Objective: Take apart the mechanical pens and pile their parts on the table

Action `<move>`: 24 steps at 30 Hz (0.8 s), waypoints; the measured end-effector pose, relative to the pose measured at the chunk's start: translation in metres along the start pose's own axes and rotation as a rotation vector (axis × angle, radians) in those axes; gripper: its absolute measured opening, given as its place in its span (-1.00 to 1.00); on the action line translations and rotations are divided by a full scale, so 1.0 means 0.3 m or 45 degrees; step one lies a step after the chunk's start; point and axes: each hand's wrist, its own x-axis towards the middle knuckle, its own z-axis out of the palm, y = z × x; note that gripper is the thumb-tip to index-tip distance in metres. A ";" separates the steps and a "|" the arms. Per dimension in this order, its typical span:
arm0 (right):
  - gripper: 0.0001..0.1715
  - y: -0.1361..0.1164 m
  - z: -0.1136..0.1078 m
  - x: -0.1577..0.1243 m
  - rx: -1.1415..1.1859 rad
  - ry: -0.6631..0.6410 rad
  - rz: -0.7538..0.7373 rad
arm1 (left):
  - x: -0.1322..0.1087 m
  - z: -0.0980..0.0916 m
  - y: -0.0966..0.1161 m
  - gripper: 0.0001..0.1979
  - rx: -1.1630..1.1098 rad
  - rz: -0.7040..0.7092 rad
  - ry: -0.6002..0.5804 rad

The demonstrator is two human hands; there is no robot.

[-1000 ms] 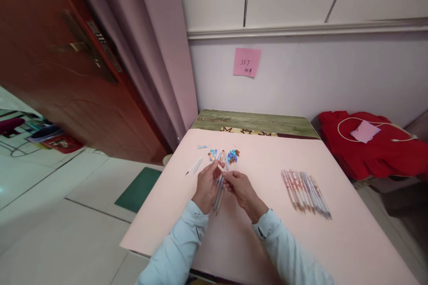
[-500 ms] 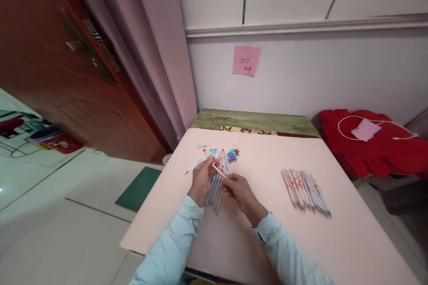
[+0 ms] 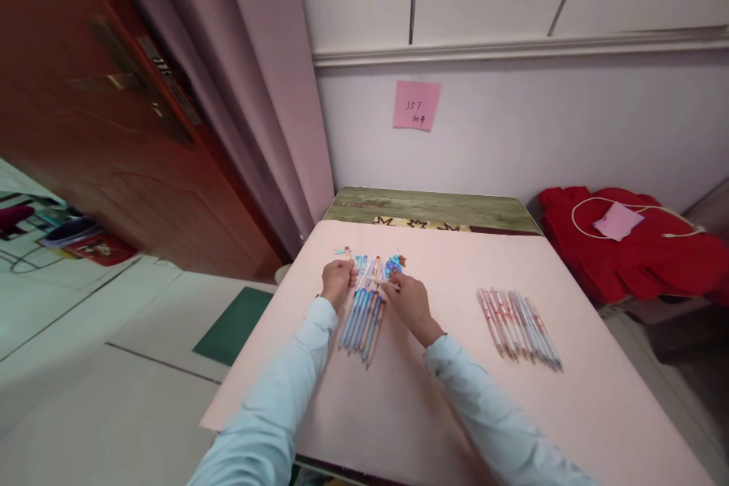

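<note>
My left hand is closed at the left of the pens, round a pale pen piece with a brown-orange end that sticks up past the fingers. In my right hand a slim pale pen barrel is pinched, its tip pointing left toward the other hand. Below and between the hands lies a row of pens with blue, purple and brown ends. Several loose pen pieces lie above that row. Beside them is a small heap of blue and brown caps.
Another row of pens, white with red and grey, lies on the right of the pink-covered table. A red cloth with a white cable stands beyond the table's right edge. A pink note is on the wall.
My hands have moved apart, the left one leftward with the brown-ended piece. The right hand has turned its barrel nearly level. More of the pen row shows between them.
</note>
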 end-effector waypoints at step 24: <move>-0.65 0.064 -0.066 -0.033 -0.148 -0.023 0.106 | -0.071 -0.114 -0.038 -0.79 0.967 0.556 0.185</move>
